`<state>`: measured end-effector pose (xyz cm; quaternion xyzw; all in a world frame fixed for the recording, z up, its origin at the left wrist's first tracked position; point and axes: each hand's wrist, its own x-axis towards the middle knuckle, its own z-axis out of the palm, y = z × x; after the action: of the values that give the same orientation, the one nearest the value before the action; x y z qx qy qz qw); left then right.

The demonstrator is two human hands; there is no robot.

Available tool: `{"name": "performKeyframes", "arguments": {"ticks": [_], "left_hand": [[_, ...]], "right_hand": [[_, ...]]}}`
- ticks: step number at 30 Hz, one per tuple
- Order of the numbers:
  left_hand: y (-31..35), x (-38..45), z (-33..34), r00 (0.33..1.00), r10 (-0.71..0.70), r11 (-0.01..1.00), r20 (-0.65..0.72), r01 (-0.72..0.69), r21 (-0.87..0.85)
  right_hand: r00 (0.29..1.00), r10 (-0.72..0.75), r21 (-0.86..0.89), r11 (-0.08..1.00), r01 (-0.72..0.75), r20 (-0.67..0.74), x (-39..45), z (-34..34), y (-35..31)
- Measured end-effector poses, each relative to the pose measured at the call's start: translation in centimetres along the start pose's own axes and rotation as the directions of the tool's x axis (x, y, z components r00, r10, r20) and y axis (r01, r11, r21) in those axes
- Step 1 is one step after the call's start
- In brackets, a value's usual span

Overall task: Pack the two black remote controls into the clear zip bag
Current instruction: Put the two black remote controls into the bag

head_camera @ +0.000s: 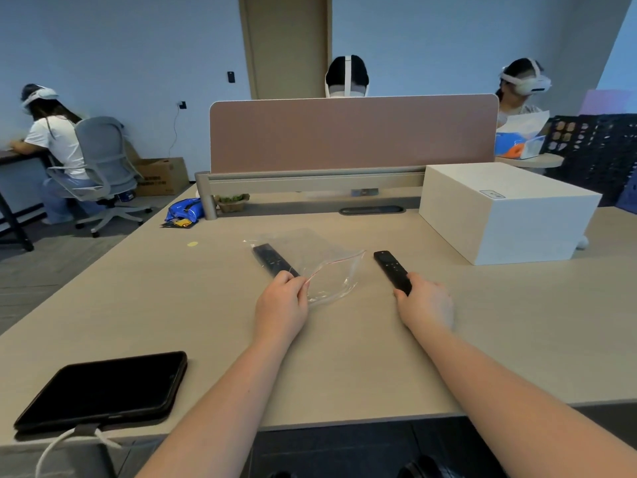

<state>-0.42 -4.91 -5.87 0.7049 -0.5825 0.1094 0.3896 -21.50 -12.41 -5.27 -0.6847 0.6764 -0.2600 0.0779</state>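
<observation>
Two bare forearms reach fwd over a pale beige wooden counter (344, 357). The left hand (281, 305) pinches the near corner of a clear plastic zip bag w/ red seal strip (331, 270), fingers closed on the plastic. The bag lies flat near the counter's centre. A slim black rectangular remote control (274, 260) sits at the bag's left side, under or inside the plastic; can't tell which. The right hand (425, 305) is curled around the near end of a second slim black remote control (391, 269), just right of the bag, far end pointing away. A large white rectangular box (506, 212) stands toward the far right edge. A black tablet in a case (103, 391) lies at the near left corner.
</observation>
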Motion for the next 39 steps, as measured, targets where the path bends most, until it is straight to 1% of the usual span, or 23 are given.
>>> {"name": "performKeyframes", "arguments": {"ticks": [3, 5, 8, 10, 11, 13, 16, 18, 20, 22, 25, 28, 32, 35, 39], "left_hand": [[0.0, 0.1, 0.0, 1.0, 0.008, 0.999, -0.001, -0.008, 0.033], [0.0, 0.1, 0.1, 1.0, 0.016, 0.998, 0.007, -0.016, 0.056], [0.1, 0.2, 0.2, 1.0, 0.009, 0.997, 0.016, -0.01, 0.07], [0.1, 0.2, 0.2, 1.0, 0.004, 0.997, 0.011, -0.005, 0.08], [0.1, 0.2, 0.1, 1.0, -0.002, 0.997, 0.006, 0.001, 0.074], [0.0, 0.1, 0.0, 0.999, -0.035, 0.998, 0.0, 0.035, 0.042], [-0.1, 0.2, -0.2, 0.996, -0.093, 0.996, -0.009, 0.093, 0.002], [-0.2, 0.3, -0.1, 0.995, -0.095, 0.995, -0.004, 0.095, 0.002], [-0.2, 0.4, 0.0, 0.995, -0.102, 0.995, 0.017, 0.102, 0.005], [-0.3, 0.4, 0.0, 0.993, -0.113, 0.994, 0.018, 0.113, -0.004], [-0.2, 0.4, -0.1, 0.993, -0.121, 0.993, -0.002, 0.121, -0.019], [-0.1, 0.3, -0.1, 0.996, -0.088, 0.996, -0.005, 0.088, -0.017], [-0.1, 0.3, 0.0, 0.998, -0.062, 0.998, -0.011, 0.062, -0.016], [-0.1, 0.3, -0.1, 0.997, -0.072, 0.997, -0.021, 0.072, -0.007], [-0.2, 0.3, -0.1, 0.996, -0.082, 0.997, -0.02, 0.082, 0.0]], "right_hand": [[0.998, 0.061, 0.216, 0.975, -0.053, -0.03, -0.3, -0.5, 0.3], [0.998, 0.061, 0.332, 0.942, -0.046, -0.035, -0.9, -0.9, 0.5], [0.999, 0.017, 0.5, 0.866, 0.0, -0.029, -2.2, -1.6, 0.3], [0.999, -0.034, 0.567, 0.822, 0.051, -0.041, -2.9, -1.9, 0.0], [0.995, -0.077, 0.583, 0.806, 0.102, -0.068, -3.4, -2.0, -0.2], [0.969, -0.186, 0.577, 0.779, 0.245, -0.159, -4.3, -2.1, -0.4], [0.887, -0.334, 0.516, 0.723, 0.459, -0.32, -5.6, -2.2, -0.4], [0.834, -0.388, 0.467, 0.697, 0.544, -0.392, -6.3, -2.2, -0.1], [0.812, -0.415, 0.435, 0.693, 0.575, -0.411, -6.6, -1.9, 0.0], [0.806, -0.447, 0.403, 0.704, 0.585, -0.388, -6.6, -1.4, -0.1], [0.815, -0.484, 0.328, 0.75, 0.574, -0.32, -6.1, -0.6, -0.4], [0.829, -0.49, 0.275, 0.786, 0.554, -0.268, -5.3, -0.1, -1.0], [0.834, -0.508, 0.224, 0.806, 0.549, -0.215, -4.0, 0.9, -2.2], [0.881, -0.457, 0.259, 0.843, 0.472, -0.119, -3.3, 1.5, -3.7], [0.894, -0.446, 0.295, 0.85, 0.435, -0.035, -2.7, 2.3, -6.1]]}}
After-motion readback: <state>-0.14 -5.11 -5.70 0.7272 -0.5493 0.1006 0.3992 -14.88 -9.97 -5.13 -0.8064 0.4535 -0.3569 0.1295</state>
